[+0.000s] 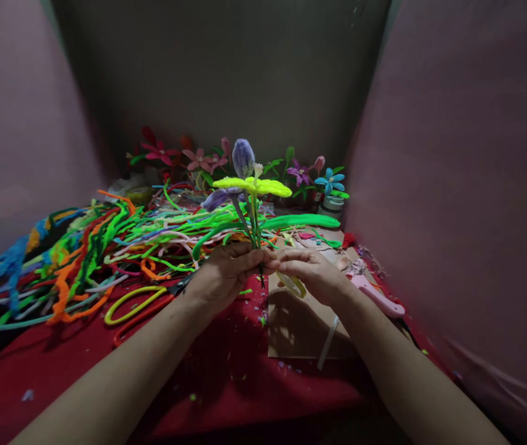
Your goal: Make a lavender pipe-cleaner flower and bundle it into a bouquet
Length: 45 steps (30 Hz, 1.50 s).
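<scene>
Both hands meet at the middle of the table around a pipe-cleaner flower stem (254, 232). My left hand (226, 272) is closed round the bunch of green stems. My right hand (312, 272) pinches the stems from the right, its fingers pressed against the left hand's. The stem stands upright and carries a purple bud (243, 158), yellow-green petals (254, 185) and a long bright green leaf (300, 220). A yellow loop (293, 285) hangs under my right hand.
A big heap of coloured pipe cleaners (91, 247) covers the red table's left half. Finished pipe-cleaner flowers (198, 157) stand along the back, with a blue one in a small pot (332, 201). A brown card (300, 321) and a pink tool (377, 298) lie at the right.
</scene>
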Tool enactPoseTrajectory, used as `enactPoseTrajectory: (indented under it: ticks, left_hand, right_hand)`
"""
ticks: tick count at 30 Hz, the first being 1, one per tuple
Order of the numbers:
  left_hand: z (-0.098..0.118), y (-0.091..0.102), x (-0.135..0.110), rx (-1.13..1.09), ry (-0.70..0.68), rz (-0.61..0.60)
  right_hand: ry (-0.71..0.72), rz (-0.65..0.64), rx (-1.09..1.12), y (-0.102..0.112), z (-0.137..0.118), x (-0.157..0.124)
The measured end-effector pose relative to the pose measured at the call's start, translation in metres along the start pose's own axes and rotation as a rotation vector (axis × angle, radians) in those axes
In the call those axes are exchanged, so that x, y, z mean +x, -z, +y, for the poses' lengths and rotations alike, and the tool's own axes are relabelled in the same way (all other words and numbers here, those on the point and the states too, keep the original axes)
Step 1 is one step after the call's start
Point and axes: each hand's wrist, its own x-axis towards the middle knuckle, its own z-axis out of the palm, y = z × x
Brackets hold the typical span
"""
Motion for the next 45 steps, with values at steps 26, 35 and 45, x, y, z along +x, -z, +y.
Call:
enactPoseTrajectory:
  ticks: [26, 35, 45]
  left_hand:
    - [0.000, -0.019, -0.012, 0.281, 0.176, 0.048]
    - [-0.005, -0.015, -0.011, 0.367, 0.159, -0.022]
    - [-0.002, -0.014, -0.010, 0.471, 0.116, -0.055]
  right_hand:
    - [0.137, 0.173, -0.008, -0.009, 0.002, 0.000]
    - [0.137, 0.150, 0.055, -0.009, 0.004, 0.001]
    - [0.166, 0.224, 0.108, -0.018, 0.010, 0.003]
